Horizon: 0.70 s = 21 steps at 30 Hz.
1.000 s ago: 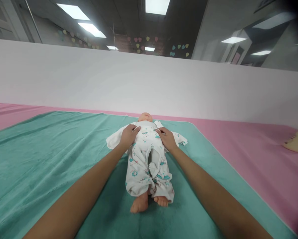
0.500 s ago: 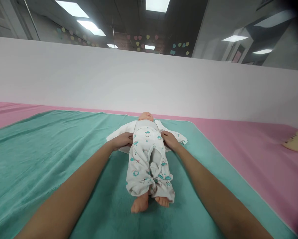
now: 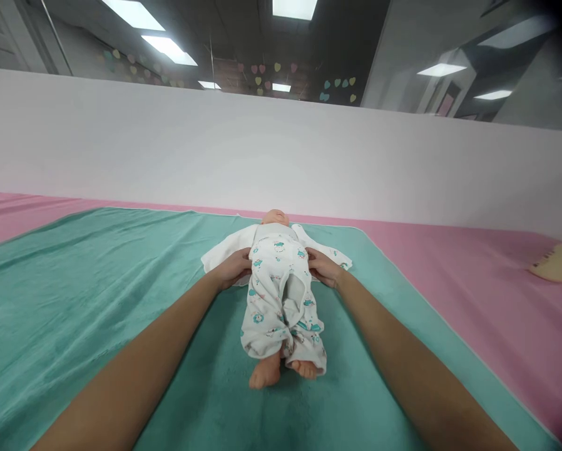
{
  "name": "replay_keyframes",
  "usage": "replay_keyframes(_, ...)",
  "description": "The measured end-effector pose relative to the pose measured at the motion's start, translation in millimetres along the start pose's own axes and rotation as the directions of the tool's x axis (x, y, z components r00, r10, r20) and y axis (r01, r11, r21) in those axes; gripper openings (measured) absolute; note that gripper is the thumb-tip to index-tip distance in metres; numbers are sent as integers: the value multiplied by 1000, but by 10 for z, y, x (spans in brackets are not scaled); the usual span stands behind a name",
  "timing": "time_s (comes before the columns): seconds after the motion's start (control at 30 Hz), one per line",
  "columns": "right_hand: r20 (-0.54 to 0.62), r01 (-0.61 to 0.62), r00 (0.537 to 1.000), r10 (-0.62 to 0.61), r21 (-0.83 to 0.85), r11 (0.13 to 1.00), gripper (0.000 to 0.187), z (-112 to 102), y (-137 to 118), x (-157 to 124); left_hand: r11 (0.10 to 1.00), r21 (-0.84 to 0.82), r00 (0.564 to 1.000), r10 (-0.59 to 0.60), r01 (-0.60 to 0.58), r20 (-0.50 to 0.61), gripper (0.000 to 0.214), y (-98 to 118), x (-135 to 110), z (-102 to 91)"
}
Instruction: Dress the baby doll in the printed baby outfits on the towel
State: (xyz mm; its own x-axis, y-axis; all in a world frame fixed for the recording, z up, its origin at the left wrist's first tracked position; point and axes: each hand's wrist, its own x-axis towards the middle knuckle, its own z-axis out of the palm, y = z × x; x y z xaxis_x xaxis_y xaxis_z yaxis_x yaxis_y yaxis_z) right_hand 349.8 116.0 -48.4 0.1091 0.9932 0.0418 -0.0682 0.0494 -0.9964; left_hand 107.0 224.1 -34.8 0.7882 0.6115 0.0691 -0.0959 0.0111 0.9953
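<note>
A baby doll [image 3: 265, 372] lies on its back on a green blanket, feet toward me and head at the far end. It wears white baby pants [image 3: 268, 307] with a teal print and an opening at the crotch. A white long-sleeved baby shirt [image 3: 227, 247] is spread out beneath it, sleeves out to both sides. At the left side of the waist my left hand [image 3: 234, 268] grips the pants, its fingertips partly hidden by the cloth. Opposite it, my right hand [image 3: 323, 266] has its fingers closed on the pants' right side.
The green blanket [image 3: 121, 275] covers a pink surface [image 3: 450, 269]. A white wall panel [image 3: 281, 156] rises behind the doll's head, with glass above it. A cream-coloured object [image 3: 556, 263] with dark marks lies at the right edge, partly cut off.
The pants' legs and the doll's feet have shifted slightly away from me. Both hands remain at the waist, with their grip slightly changed.
</note>
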Motion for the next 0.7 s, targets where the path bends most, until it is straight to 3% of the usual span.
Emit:
replay_keyframes(0.2, -64, 35, 997, -29, 82, 996, 23, 35, 64, 40, 996, -89, 994, -10, 0, -112, 31, -14, -11, 11)
replay_keyframes(0.33, -124, 40, 992, -32, 62, 997, 19, 32, 103, 61, 990, -139, 997, 8, -19, -76, 31, -18, 4, 54)
replay_keyframes(0.6, -10, 0, 1000, 2, 174, 985, 25, 53, 57, 14, 983, -181, 998, 23, -33, -58, 33, -11, 22, 164)
replay_keyframes(0.7, -39, 42, 999, -35, 178, 983, 28, 94, 77, 30, 980, -195, 995, 16, -36, -103, 34, 9, -3, 213)
